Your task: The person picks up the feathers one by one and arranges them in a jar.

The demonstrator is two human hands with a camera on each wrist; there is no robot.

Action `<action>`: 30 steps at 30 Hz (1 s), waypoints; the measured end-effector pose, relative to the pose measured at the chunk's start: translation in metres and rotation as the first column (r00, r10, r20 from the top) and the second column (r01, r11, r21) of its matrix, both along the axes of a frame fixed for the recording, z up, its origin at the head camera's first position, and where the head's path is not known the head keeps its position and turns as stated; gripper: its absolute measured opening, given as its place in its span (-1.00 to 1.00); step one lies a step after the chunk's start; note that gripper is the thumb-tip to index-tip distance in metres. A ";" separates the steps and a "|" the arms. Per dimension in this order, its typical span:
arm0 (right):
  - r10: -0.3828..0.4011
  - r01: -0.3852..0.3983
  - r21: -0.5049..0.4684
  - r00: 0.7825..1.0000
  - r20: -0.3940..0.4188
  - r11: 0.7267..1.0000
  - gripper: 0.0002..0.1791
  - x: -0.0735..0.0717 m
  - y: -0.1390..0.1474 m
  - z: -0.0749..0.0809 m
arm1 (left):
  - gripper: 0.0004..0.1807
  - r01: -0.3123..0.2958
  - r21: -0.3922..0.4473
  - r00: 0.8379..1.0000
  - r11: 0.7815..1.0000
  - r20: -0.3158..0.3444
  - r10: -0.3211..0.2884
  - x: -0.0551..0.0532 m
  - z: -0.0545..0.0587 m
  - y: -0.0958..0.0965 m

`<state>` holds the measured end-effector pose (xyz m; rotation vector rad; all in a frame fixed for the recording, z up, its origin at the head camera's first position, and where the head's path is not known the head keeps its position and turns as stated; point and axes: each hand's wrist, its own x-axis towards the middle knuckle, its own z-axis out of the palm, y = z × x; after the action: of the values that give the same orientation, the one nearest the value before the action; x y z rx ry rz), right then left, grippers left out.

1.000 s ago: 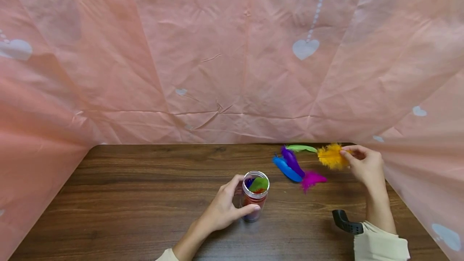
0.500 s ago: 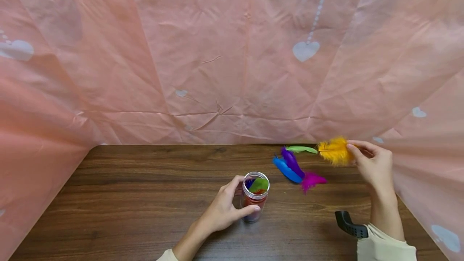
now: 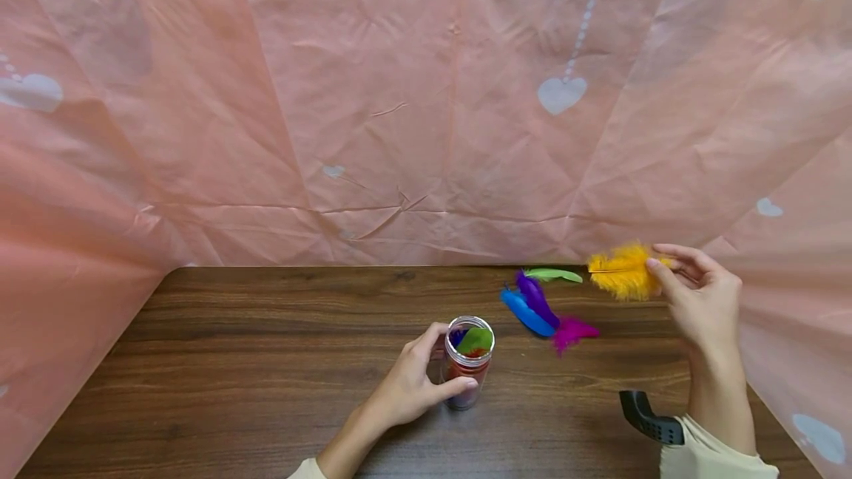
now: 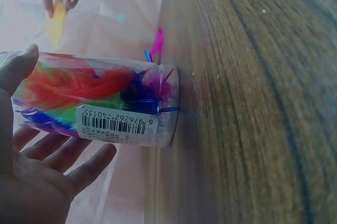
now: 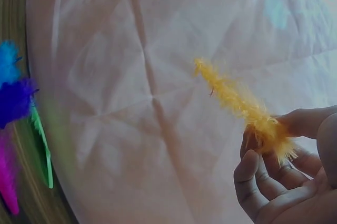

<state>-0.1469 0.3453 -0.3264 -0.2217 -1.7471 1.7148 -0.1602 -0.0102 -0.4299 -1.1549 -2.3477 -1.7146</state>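
My left hand (image 3: 416, 379) grips a clear plastic jar (image 3: 468, 364) that stands upright on the table, its mouth uncovered. Red, green, blue and pink feathers (image 4: 79, 87) fill the jar, and a barcode label (image 4: 117, 124) shows on its side in the left wrist view. At the right, my right hand (image 3: 705, 301) pinches a fluffy orange-yellow feather (image 3: 624, 270) between thumb and fingers, raised above the tabletop. Left of that hand lie a light green feather (image 3: 554, 274), a purple feather (image 3: 538, 298), a blue feather (image 3: 527, 312) and a magenta feather (image 3: 574, 333).
The brown wooden table (image 3: 266, 361) ends at a pink sheet (image 3: 399, 94) with white hearts, which hangs behind it and along both sides. A black bracket (image 3: 648, 420) sticks out from the right sleeve (image 3: 715, 453).
My right hand has moved right and slightly up and away with the orange-yellow feather, drawing it away from the green one. The left hand and jar have stayed in place.
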 end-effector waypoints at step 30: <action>0.129 -0.114 0.153 0.987 -0.095 0.982 -0.76 0.015 -0.040 0.025 | -0.42 0.006 0.001 1.000 1.000 0.013 -0.006 0.000 0.000 0.001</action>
<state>-0.1317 0.3051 -0.3019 0.0408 -1.8312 1.6419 -0.1602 -0.0095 -0.4295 -1.1558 -2.3527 -1.7300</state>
